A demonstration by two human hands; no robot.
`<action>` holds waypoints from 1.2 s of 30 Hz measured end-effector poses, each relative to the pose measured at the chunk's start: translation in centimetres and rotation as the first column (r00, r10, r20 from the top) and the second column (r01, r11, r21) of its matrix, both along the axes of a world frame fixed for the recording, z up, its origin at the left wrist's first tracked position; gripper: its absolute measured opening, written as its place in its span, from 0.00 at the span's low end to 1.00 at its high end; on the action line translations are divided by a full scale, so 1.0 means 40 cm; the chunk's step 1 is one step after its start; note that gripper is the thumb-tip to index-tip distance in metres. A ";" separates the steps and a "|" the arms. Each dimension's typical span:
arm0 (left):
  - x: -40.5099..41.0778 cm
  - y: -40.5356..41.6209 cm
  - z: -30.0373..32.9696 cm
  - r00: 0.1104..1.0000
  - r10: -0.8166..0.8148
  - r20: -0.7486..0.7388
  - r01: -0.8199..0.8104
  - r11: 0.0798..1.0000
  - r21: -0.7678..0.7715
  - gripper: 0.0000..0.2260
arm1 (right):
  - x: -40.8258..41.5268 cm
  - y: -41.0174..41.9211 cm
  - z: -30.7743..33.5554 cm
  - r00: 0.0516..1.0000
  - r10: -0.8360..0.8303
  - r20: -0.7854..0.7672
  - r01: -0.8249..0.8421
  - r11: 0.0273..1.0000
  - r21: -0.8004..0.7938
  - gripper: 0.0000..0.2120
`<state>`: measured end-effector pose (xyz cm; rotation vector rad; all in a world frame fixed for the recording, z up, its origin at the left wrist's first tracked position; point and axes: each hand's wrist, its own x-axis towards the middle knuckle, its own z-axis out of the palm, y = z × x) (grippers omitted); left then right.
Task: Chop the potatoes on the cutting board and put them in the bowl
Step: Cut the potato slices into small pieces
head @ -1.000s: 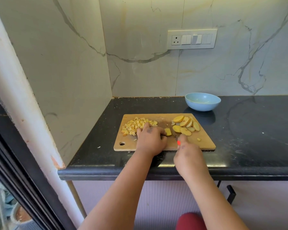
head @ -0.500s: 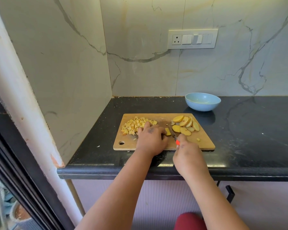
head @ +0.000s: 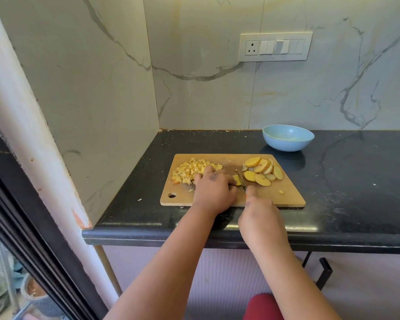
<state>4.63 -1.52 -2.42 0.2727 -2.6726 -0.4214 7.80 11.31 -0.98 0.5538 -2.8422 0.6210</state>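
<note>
A wooden cutting board (head: 286,197) lies on the black counter. Diced potato (head: 189,170) is heaped on its left part, and several round potato slices (head: 262,168) lie on its right part. My left hand (head: 214,189) rests in the middle of the board, its curled fingers pinning down a potato slice (head: 237,180). My right hand (head: 260,215) grips a small knife (head: 241,179) by an orange handle; the blade stands right beside that slice. A light blue bowl (head: 288,137) sits behind the board to the right, and it looks empty.
The counter (head: 356,181) meets a marble wall at the back and another on the left. A switch panel (head: 274,46) hangs on the back wall. One potato bit (head: 281,192) lies apart near the board's right front, and a crumb (head: 139,199) lies on the counter to the left.
The knife blade, hidden one second ago, now shows beside the held slice. My right hand has shifted slightly forward. My left hand stays on the slice.
</note>
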 end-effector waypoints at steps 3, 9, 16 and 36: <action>-0.004 -0.003 -0.002 1.000 0.004 0.003 -0.004 1.000 -0.006 0.13 | 0.004 -0.008 -0.005 1.000 0.005 -0.018 -0.004 1.000 0.023 0.10; -0.008 -0.004 -0.005 1.000 0.001 -0.004 -0.001 1.000 -0.021 0.13 | 0.003 -0.019 -0.002 1.000 0.012 -0.026 -0.010 0.997 0.075 0.09; 0.000 -0.004 0.000 0.999 0.016 0.035 -0.014 0.999 -0.035 0.13 | -0.021 -0.057 0.038 0.993 -0.008 0.117 -0.005 0.994 0.109 0.14; -0.003 -0.012 -0.008 0.998 0.057 -0.002 -0.056 0.992 0.115 0.12 | 0.029 -0.007 0.007 0.999 0.013 0.051 -0.013 1.000 0.007 0.15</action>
